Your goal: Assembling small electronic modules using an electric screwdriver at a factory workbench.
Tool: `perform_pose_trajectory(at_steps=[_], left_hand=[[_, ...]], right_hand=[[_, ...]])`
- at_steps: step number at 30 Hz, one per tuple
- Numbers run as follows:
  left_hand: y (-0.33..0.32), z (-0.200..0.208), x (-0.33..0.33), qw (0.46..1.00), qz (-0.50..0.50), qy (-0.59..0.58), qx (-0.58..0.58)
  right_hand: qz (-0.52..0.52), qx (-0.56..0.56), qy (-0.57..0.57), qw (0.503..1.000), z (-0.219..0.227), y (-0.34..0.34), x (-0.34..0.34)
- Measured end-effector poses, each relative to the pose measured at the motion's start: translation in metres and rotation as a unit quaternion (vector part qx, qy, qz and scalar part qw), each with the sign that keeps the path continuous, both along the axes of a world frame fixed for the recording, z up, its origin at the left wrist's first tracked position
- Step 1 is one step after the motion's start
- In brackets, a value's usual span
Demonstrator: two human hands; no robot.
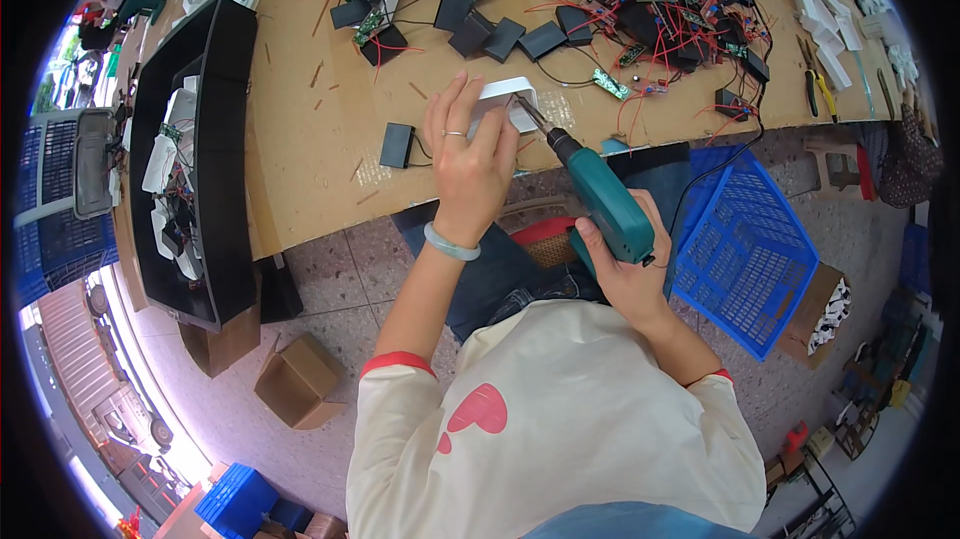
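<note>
A shallow white plastic housing [511, 88] lies on the cardboard-topped table, partly covered by my left hand [468, 164]. The fingers of that hand grip the housing, their tips reaching over its rim and inside. My right hand [632, 269] is closed around the handle of a green electric screwdriver [606, 197]. Its thin bit points to the far left, with the tip inside the housing; whether it touches a screw is too small to tell. A small black rectangular box [397, 145] with a wire sits just left of my left hand.
Several black boxes, green circuit boards and red wires [660, 24] pile up at the far side. A long black tray [225, 154] with white housings stands left. Pliers [824, 91] lie far right. A blue crate [745, 249] stands on the floor, right.
</note>
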State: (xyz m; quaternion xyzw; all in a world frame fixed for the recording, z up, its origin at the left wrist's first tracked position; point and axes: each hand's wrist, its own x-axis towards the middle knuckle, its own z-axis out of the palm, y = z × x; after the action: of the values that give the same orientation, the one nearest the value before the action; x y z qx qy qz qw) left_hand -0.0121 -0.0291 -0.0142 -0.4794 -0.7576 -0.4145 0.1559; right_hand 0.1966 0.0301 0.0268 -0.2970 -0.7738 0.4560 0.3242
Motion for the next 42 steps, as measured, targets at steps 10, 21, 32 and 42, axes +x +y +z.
perform_pose_trajectory(at_steps=[10, 21, 32, 42], left_hand=[[0.001, 0.0, -0.001, 1.0, -0.005, 0.003, 0.003], [0.0, -0.001, -0.002, 1.0, -0.01, 0.003, 0.003], [0.0, -0.001, -0.002, 1.0, -0.011, -0.001, 0.0], [0.0, -0.001, -0.002, 1.0, -0.012, 0.001, 0.003]], right_hand=[[0.012, 0.016, -0.006, 1.0, -0.001, 0.001, 0.002], [0.008, 0.017, -0.017, 1.0, 0.002, -0.001, 0.005], [0.003, -0.001, -0.01, 1.0, 0.005, -0.003, 0.006], [-0.009, -0.019, 0.006, 1.0, 0.006, -0.005, 0.014]])
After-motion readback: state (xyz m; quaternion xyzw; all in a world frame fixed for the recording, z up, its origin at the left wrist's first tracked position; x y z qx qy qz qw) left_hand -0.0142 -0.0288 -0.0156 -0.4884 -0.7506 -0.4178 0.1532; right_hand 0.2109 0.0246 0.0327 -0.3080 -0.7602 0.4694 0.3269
